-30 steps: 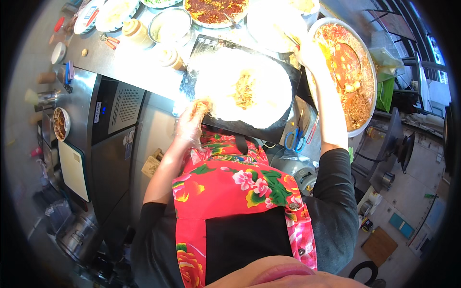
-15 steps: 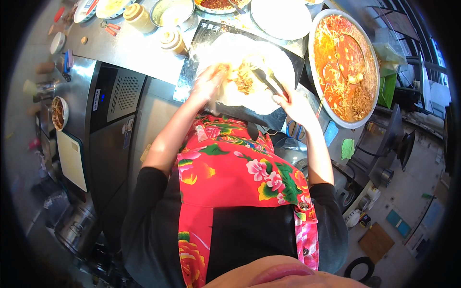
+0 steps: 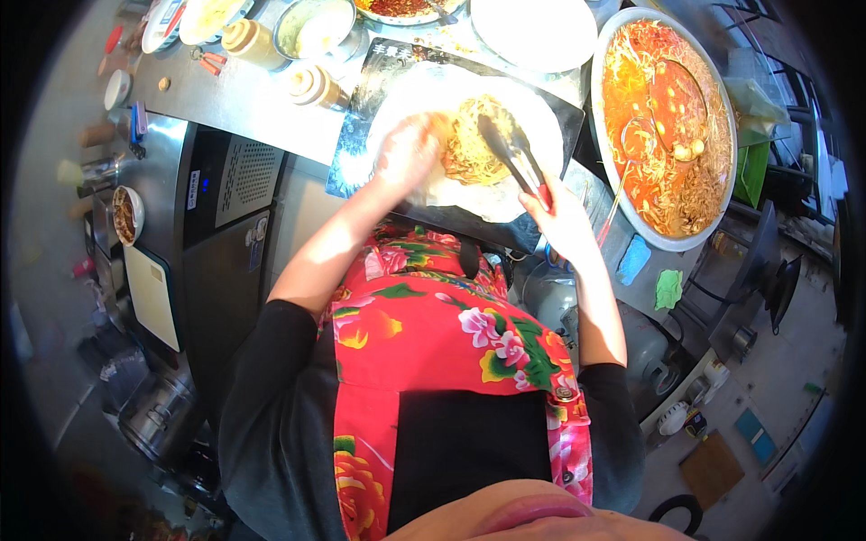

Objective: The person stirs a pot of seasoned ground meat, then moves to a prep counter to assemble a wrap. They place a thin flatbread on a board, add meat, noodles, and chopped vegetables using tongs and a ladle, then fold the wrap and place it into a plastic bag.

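Note:
My right hand (image 3: 552, 215) is closed round the handle of black tongs (image 3: 514, 155). The tongs' tips rest on a heap of shredded, noodle-like filling (image 3: 471, 155). Beneath the heap lies a thin, pale, round flatbread (image 3: 539, 122), partly washed out by glare. It is spread on a dark rectangular board (image 3: 354, 122). At the left side of the filling is my left hand (image 3: 408, 155), held over the flatbread. Its fingers are blurred and overexposed, so I cannot make out their shape.
A big oval tub (image 3: 732, 149) of red, oily shredded food stands right, a ladle inside. Squeeze bottles (image 3: 316, 87) and a metal bowl (image 3: 316, 27) are left of the board. A white round plate (image 3: 532, 32) lies behind it. Below right is a gas cylinder (image 3: 552, 293).
The heap on the flatbread has grown, with paler shreds on top. My right hand and the tongs have shifted slightly down and right. The whole view has moved a little.

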`<state>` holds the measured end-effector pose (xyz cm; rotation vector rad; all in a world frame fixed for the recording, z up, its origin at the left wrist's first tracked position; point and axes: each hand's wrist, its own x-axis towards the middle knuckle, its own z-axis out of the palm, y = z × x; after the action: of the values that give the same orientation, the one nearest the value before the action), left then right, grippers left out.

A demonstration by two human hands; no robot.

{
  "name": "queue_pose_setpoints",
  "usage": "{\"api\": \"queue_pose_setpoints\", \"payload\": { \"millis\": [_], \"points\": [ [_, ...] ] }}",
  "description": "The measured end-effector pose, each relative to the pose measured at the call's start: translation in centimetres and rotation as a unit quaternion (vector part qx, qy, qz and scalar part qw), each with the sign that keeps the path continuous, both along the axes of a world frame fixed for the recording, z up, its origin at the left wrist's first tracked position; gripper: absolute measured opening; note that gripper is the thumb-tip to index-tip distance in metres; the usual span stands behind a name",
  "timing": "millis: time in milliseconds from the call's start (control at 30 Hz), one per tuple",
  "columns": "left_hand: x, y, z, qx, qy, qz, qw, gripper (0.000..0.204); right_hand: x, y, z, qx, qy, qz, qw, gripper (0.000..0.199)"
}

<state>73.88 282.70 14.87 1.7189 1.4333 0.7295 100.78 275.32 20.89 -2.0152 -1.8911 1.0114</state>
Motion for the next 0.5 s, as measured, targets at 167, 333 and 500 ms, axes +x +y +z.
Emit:
{"api": "queue_pose_setpoints", "payload": {
  "millis": [167, 333, 500],
  "points": [
    [3.1, -2.1, 1.4, -0.04, 0.104, -0.296, 0.949, 0.054, 0.1, 0.3, 3.6, -0.306, 0.459, -0.215, 0.805, 0.033],
    [2.8, -0.7, -2.3, -0.333, -0.302, -0.132, 0.884, 0.032, -1.3, 2.8, 11.9, -0.329, 0.24, -0.234, 0.883, 0.04],
    [-1.6, -3.2, -2.6, -0.107, -0.203, -0.257, 0.939, 0.037, -10.6, 16.4, 12.1, 0.19, -0.074, 0.186, 0.961, 0.052]
  ]
}}
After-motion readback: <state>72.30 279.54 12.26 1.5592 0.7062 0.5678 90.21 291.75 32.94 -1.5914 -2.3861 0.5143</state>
